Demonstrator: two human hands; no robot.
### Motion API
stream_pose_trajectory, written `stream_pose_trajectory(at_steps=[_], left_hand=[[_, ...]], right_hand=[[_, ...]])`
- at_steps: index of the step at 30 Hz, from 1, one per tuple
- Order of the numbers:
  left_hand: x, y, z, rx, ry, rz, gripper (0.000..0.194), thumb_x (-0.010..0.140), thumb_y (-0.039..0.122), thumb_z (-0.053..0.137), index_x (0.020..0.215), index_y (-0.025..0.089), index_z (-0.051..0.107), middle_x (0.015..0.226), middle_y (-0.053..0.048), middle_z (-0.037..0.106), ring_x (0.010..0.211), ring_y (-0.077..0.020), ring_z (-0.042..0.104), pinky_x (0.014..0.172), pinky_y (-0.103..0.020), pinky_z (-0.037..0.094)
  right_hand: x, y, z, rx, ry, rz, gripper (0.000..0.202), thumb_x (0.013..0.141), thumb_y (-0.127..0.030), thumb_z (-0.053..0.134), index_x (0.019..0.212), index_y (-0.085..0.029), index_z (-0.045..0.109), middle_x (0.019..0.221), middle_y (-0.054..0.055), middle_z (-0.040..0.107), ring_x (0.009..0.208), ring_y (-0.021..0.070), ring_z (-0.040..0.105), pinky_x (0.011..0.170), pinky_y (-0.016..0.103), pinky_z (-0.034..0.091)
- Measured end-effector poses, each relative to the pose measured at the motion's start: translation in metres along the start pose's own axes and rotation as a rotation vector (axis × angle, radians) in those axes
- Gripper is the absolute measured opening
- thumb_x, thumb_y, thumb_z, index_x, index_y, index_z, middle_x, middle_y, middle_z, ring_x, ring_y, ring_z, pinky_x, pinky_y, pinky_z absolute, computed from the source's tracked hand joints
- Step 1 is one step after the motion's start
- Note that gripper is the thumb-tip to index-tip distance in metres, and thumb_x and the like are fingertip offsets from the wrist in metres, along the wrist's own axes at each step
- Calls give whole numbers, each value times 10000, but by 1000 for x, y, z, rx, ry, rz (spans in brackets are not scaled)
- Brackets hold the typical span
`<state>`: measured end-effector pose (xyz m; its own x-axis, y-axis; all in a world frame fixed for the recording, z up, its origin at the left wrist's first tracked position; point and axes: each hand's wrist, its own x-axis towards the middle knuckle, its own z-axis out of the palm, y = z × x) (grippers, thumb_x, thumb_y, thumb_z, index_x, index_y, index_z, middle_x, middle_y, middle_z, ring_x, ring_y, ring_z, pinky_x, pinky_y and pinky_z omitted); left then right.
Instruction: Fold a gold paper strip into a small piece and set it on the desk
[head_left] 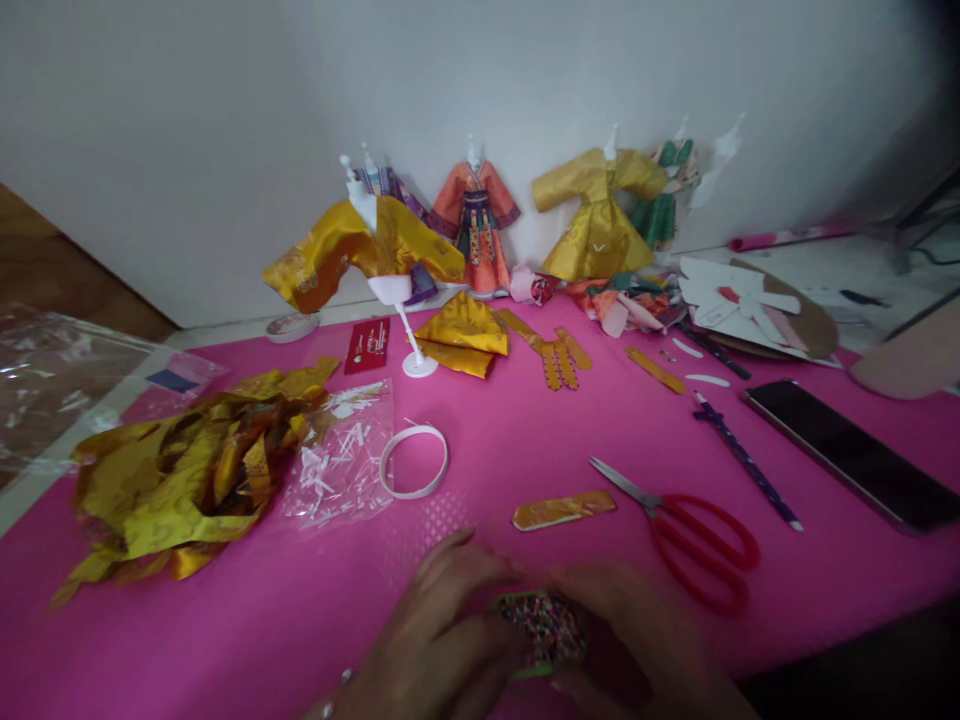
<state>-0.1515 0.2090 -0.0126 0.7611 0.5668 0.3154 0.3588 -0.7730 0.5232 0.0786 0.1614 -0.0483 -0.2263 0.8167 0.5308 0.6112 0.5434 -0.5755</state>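
A small green-edged container of multicoloured beads [546, 630] is between my two hands at the bottom middle. My left hand [450, 625] lies along its left side, fingers closed round the edge. From the right, my right hand [626, 620] wraps its other side. Just beyond them rests a flat gold fabric strip [564, 510] with a pale edge. Red-handled scissors [675, 530] lie to its right, with their blades parted slightly. A ring of white tape [413, 462] is on the pink mat [480, 430] ahead of my left hand.
Gold fabric scraps [187, 470] and a plastic bag of white bits [341, 455] lie left. Small dressed mannequins [474, 220] stand along the wall. A purple pen [746, 460] and a phone [855, 450] are right; a red card [367, 346] sits farther back.
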Motion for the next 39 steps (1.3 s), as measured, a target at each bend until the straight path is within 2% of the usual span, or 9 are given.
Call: stream_pose_trajectory(at_steps=[3, 6, 8, 12, 17, 20, 28, 33, 39], left_hand=[[-2, -4, 0, -24, 67, 71, 243, 960, 153, 574, 1191, 227, 564, 1302, -102, 556, 1299, -224, 481, 1206, -460, 254], [-1, -6, -2, -27, 21, -4, 273, 945, 187, 624, 1205, 226, 547, 1279, -107, 579, 1277, -239, 506, 1176, -470, 315], [0, -8, -3, -46, -2, -7, 296, 952, 294, 633, 1225, 235, 537, 1284, -107, 584, 1255, -250, 523, 1156, -464, 344], [4, -13, 0, -82, -38, 10, 533, 934, 459, 640, 1381, 261, 426, 1276, -93, 597, 1214, -257, 541, 1142, -453, 340], [4, -16, 12, -71, 4, -49, 552, 854, 382, 725, 1323, 258, 463, 1211, -80, 615, 1122, -270, 572, 1088, -476, 383], [4, -16, 16, -66, 50, -67, 584, 776, 365, 767, 1276, 243, 490, 1166, -78, 612, 1063, -279, 572, 989, -452, 462], [7, -1, 5, -58, 48, -104, 589, 697, 126, 667, 1243, 227, 471, 1131, -68, 592, 1029, -271, 534, 924, -438, 469], [12, 12, 0, -24, 42, -147, 477, 720, 58, 600, 1159, 220, 507, 1066, -59, 612, 986, -247, 539, 888, -407, 461], [15, 12, -2, 27, 33, -135, 467, 711, 77, 608, 1146, 217, 508, 1034, -53, 612, 953, -247, 533, 830, -385, 452]], right_hand=[[3, 5, 2, -26, 57, -93, 315, 978, -362, 529, 1260, -223, 552, 983, 59, 747, 878, 226, 719, 860, 353, 577], [9, 8, -1, -99, 94, -186, 291, 961, -324, 566, 1221, -194, 552, 958, 42, 755, 871, 209, 726, 988, 355, 507], [11, 9, -3, -126, 84, -166, 279, 956, -282, 572, 1215, -182, 548, 979, 36, 754, 911, 198, 722, 1066, 361, 436], [8, 14, 1, -139, 45, -237, 329, 926, -296, 591, 1228, -173, 550, 999, 18, 756, 918, 185, 719, 1100, 345, 385], [2, 25, 11, -174, 100, -239, 346, 928, -297, 551, 1250, -171, 544, 1002, 11, 752, 923, 183, 709, 1131, 346, 313], [0, 26, 12, -190, 109, -246, 344, 935, -322, 544, 1241, -165, 547, 1007, 24, 753, 939, 196, 706, 1101, 349, 344], [3, 18, 12, -162, 90, -186, 379, 892, -253, 592, 1254, -193, 499, 1017, 39, 757, 933, 236, 719, 1012, 454, 455], [11, 9, 4, -190, 95, -226, 419, 845, -243, 636, 1238, -187, 504, 1010, 55, 756, 943, 258, 724, 942, 442, 528], [10, 2, 4, -199, 117, -194, 441, 827, -202, 603, 1253, -188, 489, 1029, 77, 746, 947, 266, 718, 935, 473, 538]])
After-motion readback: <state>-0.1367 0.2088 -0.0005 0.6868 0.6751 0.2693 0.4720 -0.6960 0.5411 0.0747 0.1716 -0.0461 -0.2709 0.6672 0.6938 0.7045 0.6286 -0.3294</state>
